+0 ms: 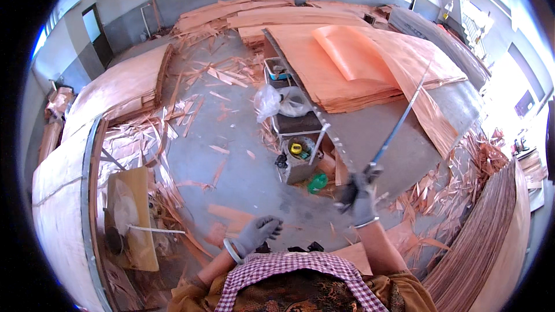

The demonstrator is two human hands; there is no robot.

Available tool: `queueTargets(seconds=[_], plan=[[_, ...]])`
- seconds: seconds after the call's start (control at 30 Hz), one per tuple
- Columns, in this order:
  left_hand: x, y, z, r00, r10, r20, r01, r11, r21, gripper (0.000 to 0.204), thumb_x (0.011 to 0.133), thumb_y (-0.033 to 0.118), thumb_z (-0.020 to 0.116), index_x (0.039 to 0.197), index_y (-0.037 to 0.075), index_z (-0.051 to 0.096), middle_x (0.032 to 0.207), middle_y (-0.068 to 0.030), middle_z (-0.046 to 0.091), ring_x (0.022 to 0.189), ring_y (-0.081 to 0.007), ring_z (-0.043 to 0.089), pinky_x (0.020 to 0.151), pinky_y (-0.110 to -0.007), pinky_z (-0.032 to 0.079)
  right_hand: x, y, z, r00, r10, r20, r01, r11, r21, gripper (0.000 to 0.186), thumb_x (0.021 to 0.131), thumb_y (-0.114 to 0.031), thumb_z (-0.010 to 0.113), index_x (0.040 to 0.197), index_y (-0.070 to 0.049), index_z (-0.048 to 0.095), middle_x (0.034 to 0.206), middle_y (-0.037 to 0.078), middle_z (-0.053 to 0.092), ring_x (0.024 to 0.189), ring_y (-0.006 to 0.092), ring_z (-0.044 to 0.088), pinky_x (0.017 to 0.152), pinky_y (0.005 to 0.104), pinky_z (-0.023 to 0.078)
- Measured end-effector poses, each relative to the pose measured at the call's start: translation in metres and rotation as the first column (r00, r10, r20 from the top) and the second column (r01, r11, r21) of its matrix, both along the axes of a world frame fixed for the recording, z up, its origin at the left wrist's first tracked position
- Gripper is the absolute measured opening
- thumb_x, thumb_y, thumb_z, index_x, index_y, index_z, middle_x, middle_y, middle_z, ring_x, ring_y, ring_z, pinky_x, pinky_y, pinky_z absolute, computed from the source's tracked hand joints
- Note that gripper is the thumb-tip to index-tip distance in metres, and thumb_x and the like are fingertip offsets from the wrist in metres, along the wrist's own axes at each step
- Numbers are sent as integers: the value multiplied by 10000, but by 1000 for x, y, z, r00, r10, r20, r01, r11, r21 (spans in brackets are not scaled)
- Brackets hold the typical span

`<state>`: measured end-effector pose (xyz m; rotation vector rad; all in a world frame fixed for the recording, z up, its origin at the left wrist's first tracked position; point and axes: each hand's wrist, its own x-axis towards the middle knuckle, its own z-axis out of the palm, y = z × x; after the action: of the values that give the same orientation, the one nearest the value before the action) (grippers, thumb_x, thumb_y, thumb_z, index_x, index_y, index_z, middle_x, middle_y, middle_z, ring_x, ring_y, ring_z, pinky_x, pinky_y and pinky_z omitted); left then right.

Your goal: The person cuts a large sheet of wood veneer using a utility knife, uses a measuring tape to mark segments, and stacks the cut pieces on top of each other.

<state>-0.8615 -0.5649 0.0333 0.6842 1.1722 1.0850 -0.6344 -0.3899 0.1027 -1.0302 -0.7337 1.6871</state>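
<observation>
My right hand (363, 196), in a grey glove, is closed round the lower end of a long, thin, tapering rod (399, 126). The rod is blue near my grip and paler toward its tip, slanting up to the right over a table. My left hand (260, 233), also gloved, is by my apron (289, 261) with its fingers curled together and nothing visible in them. Ahead lies a stack of thin orange-brown wood veneer sheets (352, 95). One loose sheet is curled on top, and a long strip (425, 110) hangs across the table's grey surface (399, 144).
A metal rack (298, 124) with plastic bags, a yellow tape measure (296, 148) and a green bottle (317, 183) stands beside the table. More veneer stacks (118, 86) (480, 242) rise at left and right. A tan chair-like board (139, 219) is at lower left. Veneer scraps litter the floor.
</observation>
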Motion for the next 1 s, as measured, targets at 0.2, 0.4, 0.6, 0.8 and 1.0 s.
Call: queueTargets(seconds=[0.2,0.4,0.6,0.8,1.0], plan=[[-96,91,45,953,-256,-162,248,967,-65,450,923,347,541,1208,0,512,942,-79,617,809,-144,588,716,-283,500,-126,-2,-28,796,576,186,-564,817,-118,267,897,-314,594,1012,-76,626,766,-2,595,506,66,462,430,211,338],[-163,188,48,710,-508,-488,512,848,-139,370,811,285,668,1060,29,572,744,-9,565,628,-106,510,552,-261,419,-185,69,-39,735,656,170,-628,753,-196,277,874,-221,640,1085,-44,608,853,13,631,615,53,534,489,193,405],[-277,298,11,798,-401,-450,402,910,-99,252,798,200,671,974,38,591,739,21,553,621,-68,468,537,-230,397,-186,213,-84,995,91,-48,-88,994,60,296,810,-81,624,1089,6,574,960,109,656,833,189,646,626,267,531],[-379,438,-12,777,-277,-565,354,935,29,230,798,219,684,899,27,609,718,24,535,640,-75,472,569,-244,413,-162,323,-71,962,-200,189,209,977,-31,259,837,-130,591,1072,-22,600,964,95,657,801,177,654,451,211,419],[-403,558,47,726,-288,-624,397,917,39,170,823,194,661,835,30,618,655,54,503,561,-49,426,490,-237,353,-186,396,-44,875,-331,353,342,939,31,309,853,-149,573,1145,-48,580,927,40,639,810,159,643,454,180,386]])
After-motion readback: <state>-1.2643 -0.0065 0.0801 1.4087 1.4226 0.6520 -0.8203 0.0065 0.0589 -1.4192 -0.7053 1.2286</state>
